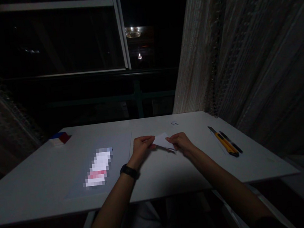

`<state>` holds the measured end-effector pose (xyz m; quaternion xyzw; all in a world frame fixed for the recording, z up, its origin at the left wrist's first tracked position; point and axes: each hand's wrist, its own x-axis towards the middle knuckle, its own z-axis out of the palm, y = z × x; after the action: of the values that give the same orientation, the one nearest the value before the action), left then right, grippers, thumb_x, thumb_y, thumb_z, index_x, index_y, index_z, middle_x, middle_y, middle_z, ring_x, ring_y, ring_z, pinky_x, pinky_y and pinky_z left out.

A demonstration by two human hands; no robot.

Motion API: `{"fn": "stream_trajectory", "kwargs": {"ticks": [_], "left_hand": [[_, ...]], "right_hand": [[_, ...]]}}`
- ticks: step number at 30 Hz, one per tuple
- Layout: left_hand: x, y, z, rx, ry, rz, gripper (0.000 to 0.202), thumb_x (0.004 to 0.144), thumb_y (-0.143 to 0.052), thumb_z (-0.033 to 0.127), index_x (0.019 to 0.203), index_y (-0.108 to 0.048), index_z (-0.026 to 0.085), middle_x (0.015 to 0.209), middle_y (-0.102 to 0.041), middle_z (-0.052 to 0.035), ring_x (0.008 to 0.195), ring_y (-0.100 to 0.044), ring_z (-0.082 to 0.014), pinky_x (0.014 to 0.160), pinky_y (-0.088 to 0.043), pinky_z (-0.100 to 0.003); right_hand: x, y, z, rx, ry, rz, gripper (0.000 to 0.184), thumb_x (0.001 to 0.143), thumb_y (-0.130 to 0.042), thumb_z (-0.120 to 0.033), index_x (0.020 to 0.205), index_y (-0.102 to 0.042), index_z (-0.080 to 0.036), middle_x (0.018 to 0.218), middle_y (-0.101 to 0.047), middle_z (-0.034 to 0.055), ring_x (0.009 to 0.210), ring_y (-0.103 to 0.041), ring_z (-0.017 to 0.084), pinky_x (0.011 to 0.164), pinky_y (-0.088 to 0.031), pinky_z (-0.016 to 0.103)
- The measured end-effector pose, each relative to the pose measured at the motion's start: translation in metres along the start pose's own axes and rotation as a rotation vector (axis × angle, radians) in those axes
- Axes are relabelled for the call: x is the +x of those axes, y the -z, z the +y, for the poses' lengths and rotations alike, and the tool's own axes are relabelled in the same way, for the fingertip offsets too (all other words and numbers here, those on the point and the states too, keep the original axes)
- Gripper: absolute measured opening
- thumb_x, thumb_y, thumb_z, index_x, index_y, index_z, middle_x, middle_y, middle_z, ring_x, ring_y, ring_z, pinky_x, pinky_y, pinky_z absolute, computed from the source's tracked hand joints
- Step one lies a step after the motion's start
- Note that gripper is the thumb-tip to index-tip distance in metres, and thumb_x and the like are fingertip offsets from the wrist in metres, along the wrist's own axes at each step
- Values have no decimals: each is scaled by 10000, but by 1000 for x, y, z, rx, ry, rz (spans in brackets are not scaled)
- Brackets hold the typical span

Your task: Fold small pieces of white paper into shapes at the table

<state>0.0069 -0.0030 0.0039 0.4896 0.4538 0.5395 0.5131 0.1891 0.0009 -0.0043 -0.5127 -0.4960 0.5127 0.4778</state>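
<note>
A small folded piece of white paper [161,140] is held above the white table between my two hands. My left hand [142,147] pinches its left edge between thumb and fingers; a dark watch is on that wrist. With thumb and fingers closed, my right hand [180,142] grips the paper's right side. The paper's layers stand slightly apart along the lower edge. To the left lies a phone [99,166] with a lit, pixelated screen, on a larger sheet of paper [122,146].
A yellow box cutter [225,143] and a black pen [230,141] lie on the right of the table [175,180]. Small paper scraps [174,123] sit near the back. A puzzle cube [60,138] stands at the far left. Curtains [189,52] hang beside a dark window.
</note>
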Motion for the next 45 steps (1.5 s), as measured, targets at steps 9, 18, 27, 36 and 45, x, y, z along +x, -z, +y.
{"fn": "stream_trajectory", "kwargs": {"ticks": [9,18,27,36,45], "left_hand": [[6,1,-6,36,-64,68,266,591,-734,279,754,-697,72,671,-685,-90,513,-617,-148,512,-491,-240],[0,-2,2,-35,-84,-13,421,557,-767,305,894,-681,68,699,-694,-87,573,-638,-159,590,-535,-270],[0,-2,3,-99,-110,9,396,552,-771,305,861,-683,74,708,-698,-101,657,-662,-191,666,-539,-306],[0,-1,5,-44,-112,35,373,513,-787,293,805,-701,76,705,-698,-98,639,-651,-182,635,-524,-283],[3,0,1,-188,-91,27,393,546,-775,329,827,-684,70,739,-693,-100,668,-656,-181,656,-533,-291]], "right_hand": [[1,2,3,54,-65,-78,284,585,-712,-374,540,-602,-117,477,-619,57,392,-567,141,336,-386,195],[12,5,10,143,-51,-24,250,559,-741,-324,528,-604,-117,478,-614,49,394,-564,147,381,-479,238],[11,13,5,360,-242,-171,105,694,-615,-168,746,-620,-77,609,-651,69,471,-580,130,407,-495,226],[9,16,3,381,-294,-161,156,744,-575,-194,884,-599,-131,673,-667,46,525,-603,136,466,-523,253],[10,17,4,396,-234,-171,144,727,-601,-172,846,-604,-90,641,-661,69,507,-609,140,446,-520,234]]}}
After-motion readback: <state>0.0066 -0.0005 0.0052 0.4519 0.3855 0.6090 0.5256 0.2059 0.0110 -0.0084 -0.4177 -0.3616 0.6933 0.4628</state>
